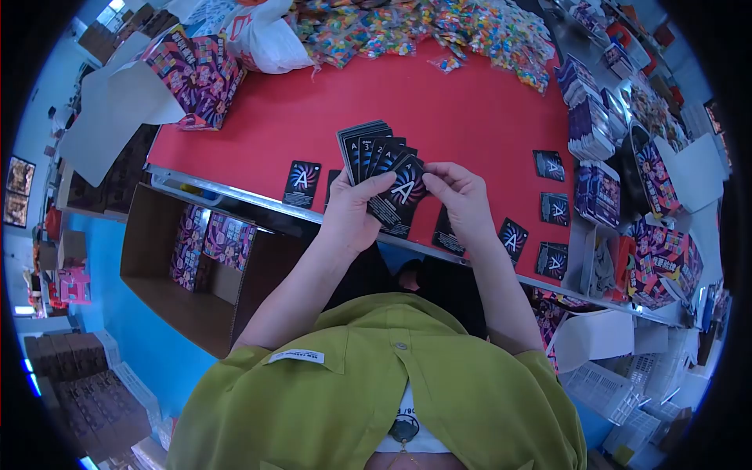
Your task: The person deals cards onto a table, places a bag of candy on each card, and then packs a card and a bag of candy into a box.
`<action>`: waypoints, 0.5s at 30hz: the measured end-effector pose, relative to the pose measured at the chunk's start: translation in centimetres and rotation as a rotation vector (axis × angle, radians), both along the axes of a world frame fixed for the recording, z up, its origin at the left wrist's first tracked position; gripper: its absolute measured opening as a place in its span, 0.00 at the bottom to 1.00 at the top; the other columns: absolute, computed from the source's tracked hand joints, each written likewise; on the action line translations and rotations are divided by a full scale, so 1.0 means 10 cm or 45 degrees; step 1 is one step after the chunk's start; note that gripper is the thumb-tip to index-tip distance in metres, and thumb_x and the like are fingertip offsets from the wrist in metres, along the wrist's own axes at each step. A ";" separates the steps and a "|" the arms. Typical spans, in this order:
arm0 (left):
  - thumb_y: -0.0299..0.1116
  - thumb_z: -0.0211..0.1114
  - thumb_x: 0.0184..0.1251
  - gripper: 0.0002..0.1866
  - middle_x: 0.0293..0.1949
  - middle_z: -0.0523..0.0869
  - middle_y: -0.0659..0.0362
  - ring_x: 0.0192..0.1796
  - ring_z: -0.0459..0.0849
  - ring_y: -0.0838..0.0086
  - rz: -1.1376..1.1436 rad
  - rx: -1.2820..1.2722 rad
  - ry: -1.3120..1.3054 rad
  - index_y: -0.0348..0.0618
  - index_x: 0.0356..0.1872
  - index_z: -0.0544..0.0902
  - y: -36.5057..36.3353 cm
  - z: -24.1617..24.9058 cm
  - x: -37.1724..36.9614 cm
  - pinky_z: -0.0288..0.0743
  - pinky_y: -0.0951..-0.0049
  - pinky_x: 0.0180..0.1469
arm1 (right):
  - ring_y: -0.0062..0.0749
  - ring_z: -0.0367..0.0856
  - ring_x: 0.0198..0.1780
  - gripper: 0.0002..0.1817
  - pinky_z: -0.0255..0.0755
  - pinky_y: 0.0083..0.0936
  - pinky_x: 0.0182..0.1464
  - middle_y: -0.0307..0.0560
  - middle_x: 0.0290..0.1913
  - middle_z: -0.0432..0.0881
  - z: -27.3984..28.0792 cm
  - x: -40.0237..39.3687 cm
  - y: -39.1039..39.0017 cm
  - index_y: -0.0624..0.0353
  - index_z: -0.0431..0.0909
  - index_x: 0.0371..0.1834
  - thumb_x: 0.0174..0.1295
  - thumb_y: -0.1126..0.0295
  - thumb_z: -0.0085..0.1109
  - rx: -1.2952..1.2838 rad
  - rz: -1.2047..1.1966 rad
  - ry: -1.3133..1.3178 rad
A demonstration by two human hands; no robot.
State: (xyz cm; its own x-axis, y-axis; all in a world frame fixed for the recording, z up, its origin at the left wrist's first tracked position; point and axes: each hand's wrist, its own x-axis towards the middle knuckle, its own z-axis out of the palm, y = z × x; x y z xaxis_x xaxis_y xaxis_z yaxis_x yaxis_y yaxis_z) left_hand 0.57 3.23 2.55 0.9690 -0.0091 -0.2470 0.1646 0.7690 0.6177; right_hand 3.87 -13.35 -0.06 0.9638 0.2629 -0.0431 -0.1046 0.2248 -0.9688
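My left hand (351,211) is closed round a fanned stack of black cards (366,150), held above the red table. Letters and numbers such as A, 2 and 3 show along their top edges. At the front of the fan is a card with a large white A (406,188). Thumb and fingers of my right hand (464,200) pinch that card's upper right edge. On the table near my left hand lies a black A card (301,183). Below my right hand another black card (446,232) is partly hidden. Further right lies one more A card (513,239).
Small card piles (554,208) line the table's right side, beside stacked printed packs (589,129). Bags of colourful pieces (368,35) heap along the far edge, near a white plastic bag (270,43). An open carton (149,270) with printed boxes stands below the table's left front edge.
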 end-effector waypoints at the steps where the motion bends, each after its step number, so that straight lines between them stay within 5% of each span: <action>1: 0.14 0.60 0.56 0.15 0.40 0.85 0.56 0.41 0.86 0.69 -0.009 -0.007 -0.001 0.39 0.45 0.78 -0.04 -0.01 0.02 0.83 0.68 0.44 | 0.18 0.77 0.40 0.10 0.71 0.16 0.46 0.39 0.37 0.81 -0.03 0.00 -0.06 0.66 0.78 0.45 0.61 0.78 0.58 -0.003 -0.033 0.008; 8: 0.17 0.58 0.59 0.10 0.36 0.84 0.57 0.40 0.86 0.67 -0.027 0.006 0.001 0.40 0.41 0.77 -0.19 -0.07 0.19 0.83 0.50 0.47 | 0.17 0.78 0.37 0.06 0.71 0.15 0.43 0.39 0.34 0.82 -0.10 0.11 -1.00 0.65 0.79 0.41 0.61 0.78 0.56 -0.176 -0.314 -0.146; 11: 0.17 0.58 0.59 0.11 0.37 0.84 0.57 0.41 0.85 0.67 -0.041 0.023 0.017 0.40 0.43 0.76 -0.23 -0.05 0.20 0.82 0.50 0.48 | 0.17 0.78 0.36 0.06 0.71 0.15 0.42 0.38 0.33 0.82 -0.20 0.30 -1.55 0.65 0.79 0.40 0.62 0.77 0.54 -0.312 -0.381 -0.194; 13: 0.17 0.58 0.59 0.11 0.38 0.83 0.57 0.42 0.85 0.67 -0.071 0.026 0.036 0.40 0.43 0.76 -0.30 -0.05 0.17 0.82 0.50 0.48 | 0.16 0.78 0.36 0.06 0.70 0.15 0.40 0.37 0.33 0.82 -0.37 0.43 -1.74 0.66 0.79 0.39 0.62 0.77 0.54 -0.661 -0.289 -0.237; 15: 0.16 0.57 0.59 0.14 0.41 0.82 0.54 0.44 0.84 0.64 -0.086 0.010 0.077 0.39 0.45 0.75 -0.36 -0.04 0.14 0.81 0.48 0.48 | 0.26 0.80 0.36 0.07 0.70 0.21 0.40 0.45 0.32 0.82 -0.41 0.50 -1.78 0.67 0.78 0.38 0.59 0.74 0.56 -1.116 -0.324 -0.326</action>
State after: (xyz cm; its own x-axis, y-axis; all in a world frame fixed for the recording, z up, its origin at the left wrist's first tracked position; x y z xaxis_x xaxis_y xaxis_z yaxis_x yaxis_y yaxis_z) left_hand 2.02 -0.34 2.12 0.9496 -0.0715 -0.3053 0.2530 0.7499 0.6113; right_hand 8.91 -31.19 -4.14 0.9953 0.0181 0.0950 0.0864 -0.6066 -0.7903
